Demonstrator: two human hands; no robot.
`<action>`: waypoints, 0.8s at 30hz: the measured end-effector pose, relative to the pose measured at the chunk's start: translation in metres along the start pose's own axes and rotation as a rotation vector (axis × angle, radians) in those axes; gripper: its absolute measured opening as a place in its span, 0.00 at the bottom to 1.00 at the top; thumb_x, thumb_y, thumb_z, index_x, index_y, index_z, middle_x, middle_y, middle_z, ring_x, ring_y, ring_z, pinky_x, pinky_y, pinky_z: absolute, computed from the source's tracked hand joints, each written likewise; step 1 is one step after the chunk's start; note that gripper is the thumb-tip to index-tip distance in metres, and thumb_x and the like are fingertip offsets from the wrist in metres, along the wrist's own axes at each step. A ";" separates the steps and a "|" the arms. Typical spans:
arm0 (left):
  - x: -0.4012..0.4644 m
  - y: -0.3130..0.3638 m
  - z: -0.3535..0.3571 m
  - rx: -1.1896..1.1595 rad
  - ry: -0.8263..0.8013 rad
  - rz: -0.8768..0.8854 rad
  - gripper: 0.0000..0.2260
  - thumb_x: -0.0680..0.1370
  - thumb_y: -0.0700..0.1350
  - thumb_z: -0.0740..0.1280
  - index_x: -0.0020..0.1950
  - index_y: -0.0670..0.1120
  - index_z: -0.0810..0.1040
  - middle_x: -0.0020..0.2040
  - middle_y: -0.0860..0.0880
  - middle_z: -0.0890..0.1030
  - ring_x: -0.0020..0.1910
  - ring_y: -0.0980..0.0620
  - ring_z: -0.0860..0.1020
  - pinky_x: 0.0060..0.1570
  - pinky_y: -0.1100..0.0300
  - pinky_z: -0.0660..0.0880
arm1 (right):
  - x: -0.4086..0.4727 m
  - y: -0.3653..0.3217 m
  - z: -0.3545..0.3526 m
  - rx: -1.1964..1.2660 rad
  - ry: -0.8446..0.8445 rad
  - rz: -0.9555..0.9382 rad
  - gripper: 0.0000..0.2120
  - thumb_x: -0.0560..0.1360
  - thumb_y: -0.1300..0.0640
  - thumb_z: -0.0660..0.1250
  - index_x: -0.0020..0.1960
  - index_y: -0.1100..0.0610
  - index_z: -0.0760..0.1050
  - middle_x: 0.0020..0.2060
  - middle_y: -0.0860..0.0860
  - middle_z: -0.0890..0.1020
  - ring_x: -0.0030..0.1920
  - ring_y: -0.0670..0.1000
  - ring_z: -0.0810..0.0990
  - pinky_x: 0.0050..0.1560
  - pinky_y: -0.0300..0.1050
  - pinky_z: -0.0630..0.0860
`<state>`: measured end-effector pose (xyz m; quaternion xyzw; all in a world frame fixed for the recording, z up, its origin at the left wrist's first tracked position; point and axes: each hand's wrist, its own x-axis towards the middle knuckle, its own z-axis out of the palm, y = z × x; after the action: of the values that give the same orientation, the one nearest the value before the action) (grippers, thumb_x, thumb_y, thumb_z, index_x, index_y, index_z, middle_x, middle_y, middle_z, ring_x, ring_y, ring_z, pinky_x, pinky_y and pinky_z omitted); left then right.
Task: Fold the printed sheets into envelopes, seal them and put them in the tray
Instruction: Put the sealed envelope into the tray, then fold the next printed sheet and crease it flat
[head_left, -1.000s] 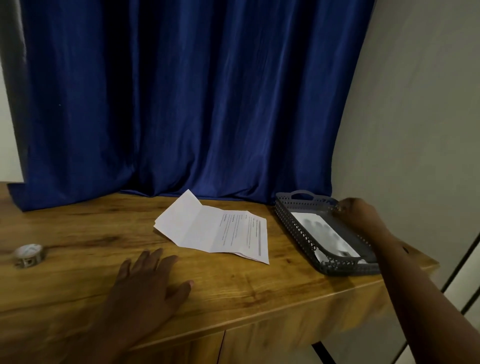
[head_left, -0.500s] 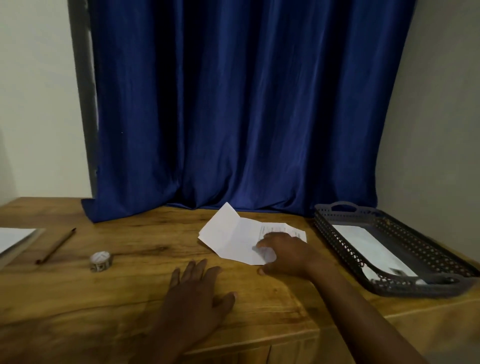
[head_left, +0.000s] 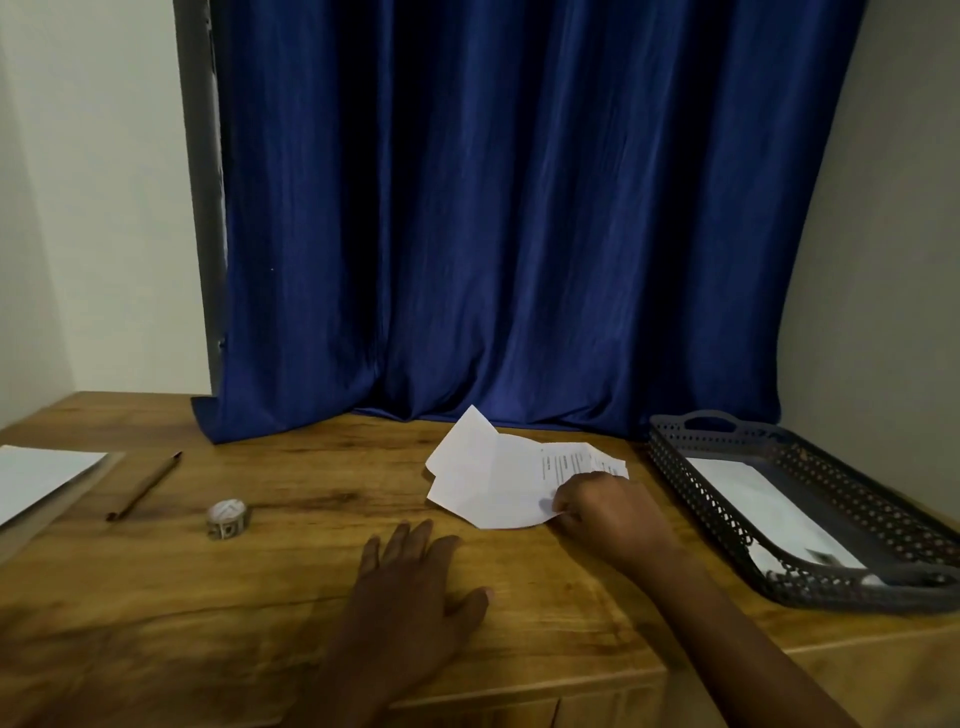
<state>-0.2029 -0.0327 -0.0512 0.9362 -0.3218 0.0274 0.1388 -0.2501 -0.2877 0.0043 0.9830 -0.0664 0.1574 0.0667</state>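
Note:
A creased printed sheet (head_left: 493, 478) lies on the wooden table (head_left: 291, 571) in front of the blue curtain, its left part lifted. My right hand (head_left: 597, 506) pinches the sheet's near right corner, which curls up under the fingers. My left hand (head_left: 415, 582) rests flat on the table, fingers spread, just left of and nearer than the sheet, holding nothing. A dark perforated tray (head_left: 717, 499) stands at the right end of the table with a white folded envelope (head_left: 763, 504) lying inside it.
A small roll of patterned tape (head_left: 227, 518) sits left of centre. A pencil (head_left: 144, 486) lies further left, beside a stack of white sheets (head_left: 36, 478) at the left edge. The blue curtain (head_left: 519, 208) hangs behind; a wall stands at the right.
My right hand left the tray, moved left to the printed sheet and took hold of its near corner. The view swung left, bringing the tape, pencil and paper stack in. My left hand stayed flat.

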 end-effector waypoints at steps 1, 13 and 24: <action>0.000 0.000 0.000 -0.003 0.005 -0.002 0.35 0.75 0.74 0.50 0.79 0.61 0.57 0.83 0.52 0.53 0.81 0.49 0.48 0.79 0.44 0.43 | -0.001 0.001 0.001 0.028 -0.014 0.009 0.13 0.80 0.44 0.63 0.57 0.48 0.82 0.58 0.47 0.84 0.54 0.48 0.81 0.53 0.43 0.78; -0.031 -0.002 -0.026 -0.385 0.624 0.192 0.22 0.76 0.56 0.69 0.70 0.54 0.73 0.77 0.51 0.65 0.75 0.50 0.64 0.71 0.39 0.67 | -0.071 -0.055 -0.009 0.148 0.207 -0.164 0.09 0.76 0.43 0.67 0.55 0.39 0.81 0.53 0.35 0.84 0.54 0.36 0.80 0.57 0.33 0.71; -0.056 -0.046 -0.067 0.080 0.076 0.106 0.32 0.78 0.70 0.56 0.79 0.63 0.53 0.82 0.58 0.45 0.81 0.56 0.41 0.79 0.49 0.42 | -0.092 -0.113 -0.015 0.480 -0.076 -0.393 0.14 0.77 0.41 0.67 0.63 0.34 0.77 0.68 0.26 0.70 0.73 0.27 0.54 0.75 0.35 0.50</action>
<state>-0.2172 0.0537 -0.0059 0.9209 -0.3641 0.0831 0.1119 -0.3242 -0.1647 -0.0237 0.9699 0.1613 0.1159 -0.1407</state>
